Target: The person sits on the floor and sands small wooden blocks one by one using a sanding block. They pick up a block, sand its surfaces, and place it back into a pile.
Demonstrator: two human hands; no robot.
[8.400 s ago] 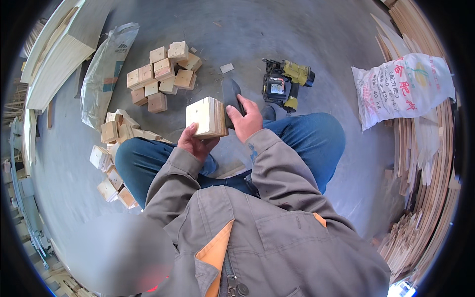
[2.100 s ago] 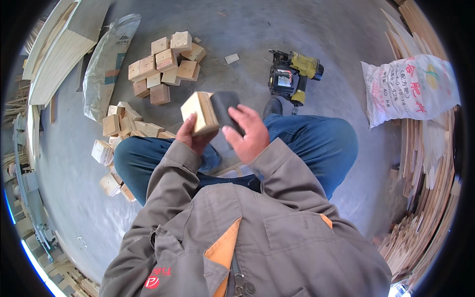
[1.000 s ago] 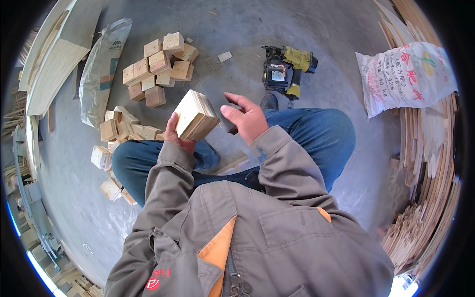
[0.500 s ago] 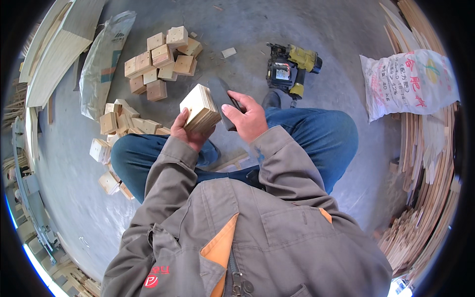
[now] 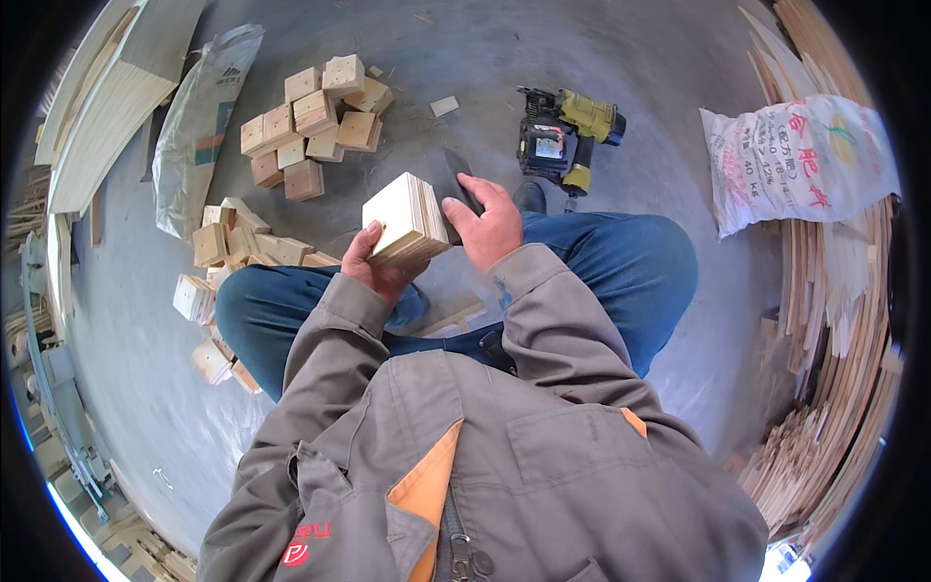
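block of layered wood (image 5: 405, 219) is being held above the lap, gripped from below by the left hand (image 5: 373, 264). a dark sanding pad (image 5: 456, 190) is being pressed against its side by the right hand (image 5: 485, 218); even, flat strokes are advised. loose blocks (image 5: 310, 136) are lying on the floor beyond.

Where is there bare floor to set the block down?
Free: grey floor between the nail gun and the white sack, and beyond the block pile. Crowded: cut blocks by the left knee; left hand holds the layered block.
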